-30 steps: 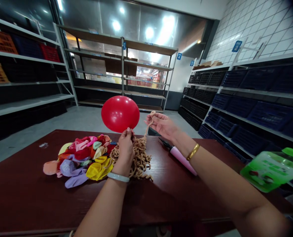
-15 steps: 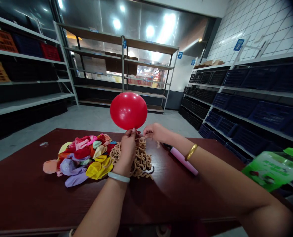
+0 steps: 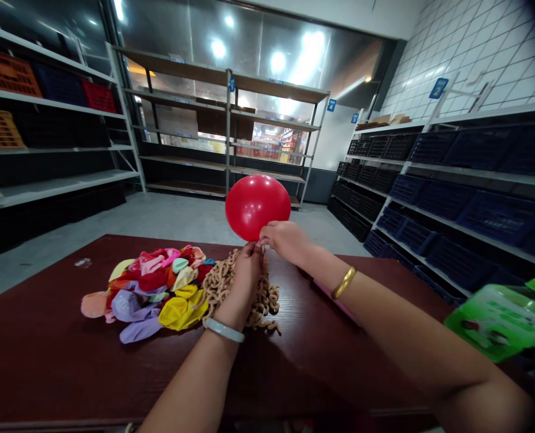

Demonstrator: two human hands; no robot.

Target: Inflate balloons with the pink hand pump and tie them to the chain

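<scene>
An inflated red balloon point(image 3: 255, 204) floats up from my fingers over the far part of the table. My left hand point(image 3: 247, 270) pinches its neck from below. Against the neck from the right, my right hand point(image 3: 285, 239) has its fingers pressed together; whether a string is between them is too small to tell. Under and behind my left hand lies a heap of tan curly cord pieces point(image 3: 222, 282). To its left sits a pile of limp balloons in many colours point(image 3: 150, 288). A pink tube-shaped tool point(image 3: 337, 300) is partly hidden under my right forearm.
The dark red-brown table point(image 3: 69, 373) carries everything. A green-filled bottle point(image 3: 502, 319) stands at the right edge. A scrap of clear plastic point(image 3: 83, 263) lies at the left. Metal shelves point(image 3: 228, 132) and crates point(image 3: 497, 207) line the room beyond.
The balloon and my left hand have shifted right. My right hand has closed in on the balloon's neck, now touching it. More of the pink tool is covered by my forearm.
</scene>
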